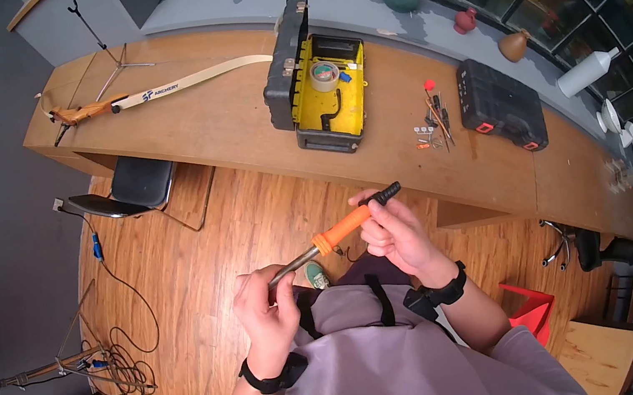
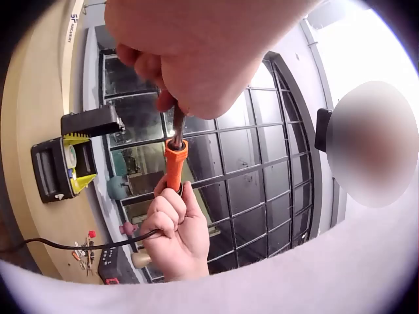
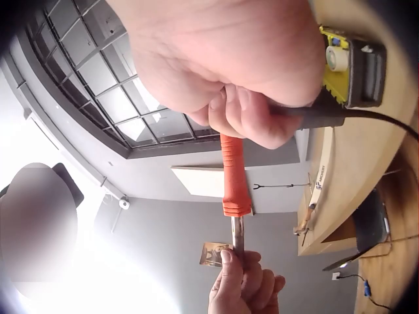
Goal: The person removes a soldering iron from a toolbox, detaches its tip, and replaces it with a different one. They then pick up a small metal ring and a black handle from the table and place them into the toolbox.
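Note:
A soldering iron (image 1: 343,228) with an orange handle and a bare metal barrel is held slantwise in front of the body, above the floor at the table's near side. My left hand (image 1: 263,304) grips the metal barrel, its thumb along it; the tip is hidden in that hand. At the other end, my right hand (image 1: 402,240) grips the handle's rear by the black ribbed cord sleeve (image 1: 385,193). In the left wrist view, a black cord (image 2: 98,246) runs away from the right hand. The orange handle (image 3: 236,173) shows between both hands in the right wrist view.
On the long table (image 1: 208,111) stands an open black-and-yellow toolbox (image 1: 328,140) with a tape roll (image 1: 324,76) inside. Several small tools (image 1: 438,117) lie beside a closed black case (image 1: 499,106). An archery bow (image 1: 170,88) lies left; a chair (image 1: 140,182) stands below it.

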`<act>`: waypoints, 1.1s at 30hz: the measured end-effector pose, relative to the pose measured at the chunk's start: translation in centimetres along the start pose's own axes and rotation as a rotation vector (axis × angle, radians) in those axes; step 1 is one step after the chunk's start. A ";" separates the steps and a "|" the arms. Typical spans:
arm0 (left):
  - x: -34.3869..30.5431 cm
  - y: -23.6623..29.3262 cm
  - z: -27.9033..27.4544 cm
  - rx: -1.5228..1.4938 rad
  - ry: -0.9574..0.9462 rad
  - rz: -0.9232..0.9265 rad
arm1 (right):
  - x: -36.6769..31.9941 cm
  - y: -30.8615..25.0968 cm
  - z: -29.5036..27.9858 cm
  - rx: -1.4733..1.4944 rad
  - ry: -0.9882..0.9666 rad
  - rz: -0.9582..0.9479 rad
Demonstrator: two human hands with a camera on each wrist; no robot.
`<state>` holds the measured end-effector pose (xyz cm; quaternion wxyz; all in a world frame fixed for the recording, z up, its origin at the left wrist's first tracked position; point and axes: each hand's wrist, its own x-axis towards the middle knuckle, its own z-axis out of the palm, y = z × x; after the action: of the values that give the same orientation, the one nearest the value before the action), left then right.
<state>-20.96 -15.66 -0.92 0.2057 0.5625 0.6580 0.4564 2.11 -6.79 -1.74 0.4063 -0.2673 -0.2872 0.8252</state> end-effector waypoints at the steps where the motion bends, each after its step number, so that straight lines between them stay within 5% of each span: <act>1: 0.1 0.0 -0.1 0.069 0.048 0.132 | -0.1 0.1 0.1 -0.023 0.015 0.009; 5: 0.5 -0.7 -0.1 0.196 0.164 0.430 | -0.2 0.0 -0.5 0.011 -0.006 0.062; 16: 0.9 1.9 0.8 0.401 -0.280 0.281 | -0.9 1.2 0.7 -0.229 0.005 -0.042; 20: 1.3 2.4 1.5 0.185 -0.233 0.222 | -0.7 0.5 0.2 -0.186 -0.012 -0.071; 23: 1.1 1.8 1.7 0.257 -0.212 0.339 | -1.1 0.2 0.0 -0.151 -0.028 -0.071; 33: 0.5 1.5 2.0 0.326 -0.078 0.311 | -0.9 -0.4 1.6 -0.237 0.077 0.052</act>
<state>-18.70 -14.55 -0.59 0.0647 0.7003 0.6198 0.3483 1.70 -7.71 -0.12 0.3610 -0.3525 -0.3601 0.7847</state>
